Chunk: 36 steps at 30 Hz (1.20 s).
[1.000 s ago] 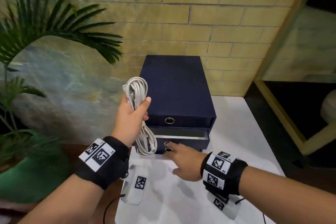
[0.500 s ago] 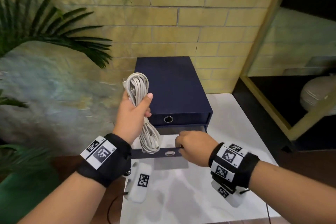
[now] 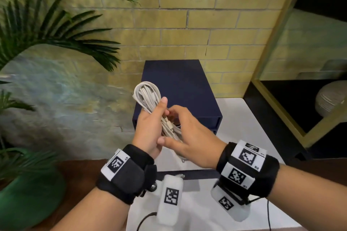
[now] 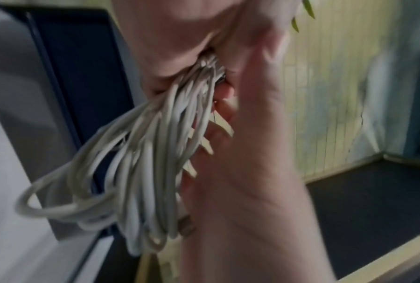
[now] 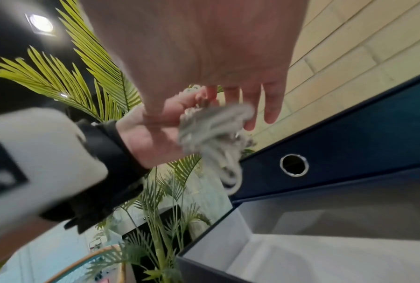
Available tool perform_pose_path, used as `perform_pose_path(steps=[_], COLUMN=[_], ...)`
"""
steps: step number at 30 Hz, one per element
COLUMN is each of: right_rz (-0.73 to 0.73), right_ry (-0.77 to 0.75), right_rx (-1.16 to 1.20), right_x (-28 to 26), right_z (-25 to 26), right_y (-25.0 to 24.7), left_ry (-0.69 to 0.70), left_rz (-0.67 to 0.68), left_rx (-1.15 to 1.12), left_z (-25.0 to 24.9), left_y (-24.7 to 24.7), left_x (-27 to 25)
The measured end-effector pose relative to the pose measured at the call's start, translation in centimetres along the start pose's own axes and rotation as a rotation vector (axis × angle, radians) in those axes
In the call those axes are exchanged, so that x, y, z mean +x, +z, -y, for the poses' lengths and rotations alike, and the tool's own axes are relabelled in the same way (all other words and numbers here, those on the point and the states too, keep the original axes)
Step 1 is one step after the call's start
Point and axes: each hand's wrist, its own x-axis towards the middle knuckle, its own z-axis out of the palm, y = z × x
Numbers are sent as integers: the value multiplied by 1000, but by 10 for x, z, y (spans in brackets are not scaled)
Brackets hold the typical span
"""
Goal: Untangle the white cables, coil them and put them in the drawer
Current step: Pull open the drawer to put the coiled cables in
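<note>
Right hand [image 3: 189, 137] off the drawer [image 5: 264, 254], now up at the coil [image 3: 150, 103]; drawer pulled well out since 0.5 s ago.
Chest [image 3: 180, 88] sits on the white table [image 3: 249, 125], drawer open beneath both hands, inside looks bare. Left hand [image 3: 148, 127] grips the coil mid-length, fingers wrapped round it, thumb up; coil held above the drawer. Right hand's fingers are loosely spread, tips at the strands, grip unclear. Step looks like placing: coiling done, next lower the bundle in without loops springing loose. Head view hides most of the drawer behind the hands; wrist views blurred, plug ends hard to make out.
</note>
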Motion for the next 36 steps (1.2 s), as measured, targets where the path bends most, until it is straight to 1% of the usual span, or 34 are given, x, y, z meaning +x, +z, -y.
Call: perform_pose_path(steps=[1,3,6,9,13,20,25,28,31,33,36], right_rz=[4,-12,1,17,63,157,178,280,409,488,587], right_ry=[16,20,12,21,22,1,-1,42,102,147,204], right_rx=[26,27,-47,-170,-304,-289,-413,-426,-362,-330,-352], right_x=[1,2,1,2,-1,-1,0,-1,-2,-1,4], right_z=[1,0,-3,-5,-7,-12,-13,-16,-20,-24,-30], right_y=[1,0,-5,-9,-11,-9,-6,-8,-13,-15,-18], left_ry=[-55,-111,-132,-164,-204,-293,-357,-401,-442,-437,-374], left_rz=[27,84,147,169,178,220,210,210,202,167,99], left_rx=[-67,-154,-181,-195,-169,-86,-14,87,213,258,282], left_z=[-1,-4,-5,-6,-3,6,11,15,15,13,8], left_y=[3,6,11,16,17,9,0,-11,-23,-31,-47], left_x=[-2,-3,-6,-8,-12,-15,-16,-19,-21,-20,-14])
